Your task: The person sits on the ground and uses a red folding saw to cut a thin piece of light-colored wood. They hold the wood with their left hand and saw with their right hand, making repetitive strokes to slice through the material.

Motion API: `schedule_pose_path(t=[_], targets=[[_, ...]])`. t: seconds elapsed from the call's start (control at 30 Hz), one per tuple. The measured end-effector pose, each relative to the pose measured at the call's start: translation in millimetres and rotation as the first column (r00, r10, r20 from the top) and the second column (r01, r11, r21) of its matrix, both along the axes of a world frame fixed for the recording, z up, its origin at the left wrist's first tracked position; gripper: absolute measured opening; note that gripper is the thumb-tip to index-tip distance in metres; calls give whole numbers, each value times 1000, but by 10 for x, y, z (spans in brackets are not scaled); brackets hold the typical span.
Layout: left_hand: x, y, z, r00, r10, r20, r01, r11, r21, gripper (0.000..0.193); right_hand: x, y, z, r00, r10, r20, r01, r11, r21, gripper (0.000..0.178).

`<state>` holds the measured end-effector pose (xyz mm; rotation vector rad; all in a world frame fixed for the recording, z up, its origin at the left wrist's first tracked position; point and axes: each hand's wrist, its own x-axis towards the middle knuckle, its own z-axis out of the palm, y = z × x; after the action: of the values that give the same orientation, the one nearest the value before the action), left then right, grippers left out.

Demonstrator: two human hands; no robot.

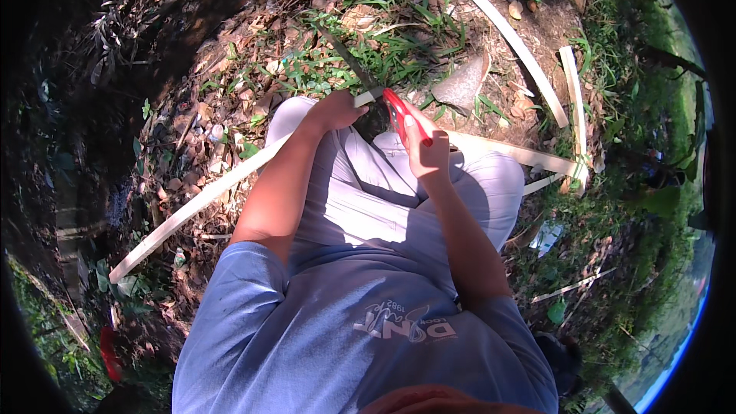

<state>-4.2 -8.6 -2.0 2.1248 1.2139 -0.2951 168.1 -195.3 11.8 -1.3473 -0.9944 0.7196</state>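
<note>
My left hand [336,111] is closed around a long pale wooden strip [207,193], near its far end. The strip runs back under my left forearm to the lower left. My right hand [426,152] grips a slim red hand tool [399,111] with dark marks along its side; I cannot make out its exact kind. Its far end meets or nearly meets the tip of the strip, just right of my left fingers. Both hands are above my lap, over light grey trousers [368,199].
More pale strips lie on the right: a curved one [506,23], a short upright one [573,100] and one [521,152] behind my right knee. A flat grey piece [462,86] rests on leaf litter ahead. A red object [110,353] lies at lower left.
</note>
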Motion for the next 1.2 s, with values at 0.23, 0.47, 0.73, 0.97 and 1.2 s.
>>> schedule_pose_path(t=[0.23,0.47,0.73,0.97,1.2], targets=[[-22,40,67,1000,12,-7,-12,1000,-17,64,76,-545,168,998,17,63,5,941,-340,36],[27,23,86,1000,15,-6,-15,998,-62,64,364,-1588,898,997,70,37,-52,928,-368,39],[-1,-35,137,1000,27,4,-27,1000,-12,58,-60,171,163,998,26,-61,-36,985,-166,38],[-81,107,-25,1000,-7,13,8,998,-57,48,181,-917,725,999,19,31,-5,918,-397,38],[1,42,-86,1000,-18,0,18,999,44,39,330,-1476,1147,998,65,3,-58,910,-411,38]])
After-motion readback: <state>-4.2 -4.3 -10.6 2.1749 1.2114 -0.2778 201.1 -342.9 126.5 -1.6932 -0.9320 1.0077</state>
